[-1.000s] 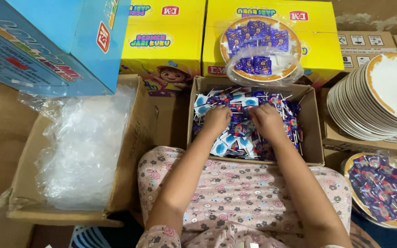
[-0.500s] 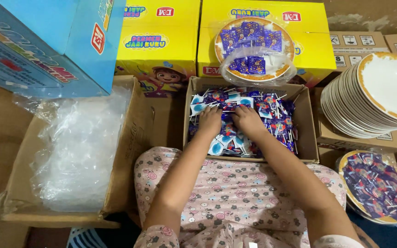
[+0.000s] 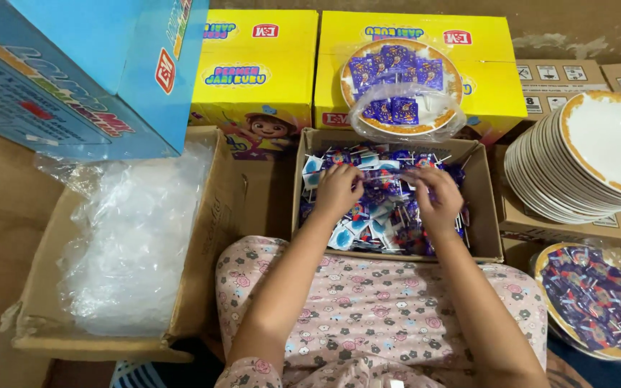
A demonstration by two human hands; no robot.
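An open cardboard box point(image 3: 484, 215) in front of me holds several small wrapped lollipops point(image 3: 386, 219) in blue, purple and white wrappers. My left hand point(image 3: 337, 190) rests on the sweets at the box's left side, fingers curled over some. My right hand point(image 3: 436, 197) lies on the sweets to the right, fingers bent and touching wrappers. Both hands meet near a purple wrapped lollipop point(image 3: 382, 176) between them. Whether either hand truly grips a sweet is unclear.
A bagged plate of sweets point(image 3: 400, 90) sits on yellow cartons point(image 3: 497, 93) behind the box. A stack of white plates point(image 3: 583, 162) stands at right, a filled wrapped plate point(image 3: 594, 298) lower right. A carton of clear plastic bags point(image 3: 134, 237) is left, a blue carton point(image 3: 73, 72) above it.
Both hands have shifted slightly apart and up within the box, sorting through the sweets. The camera view has tilted a little; nothing else moved.
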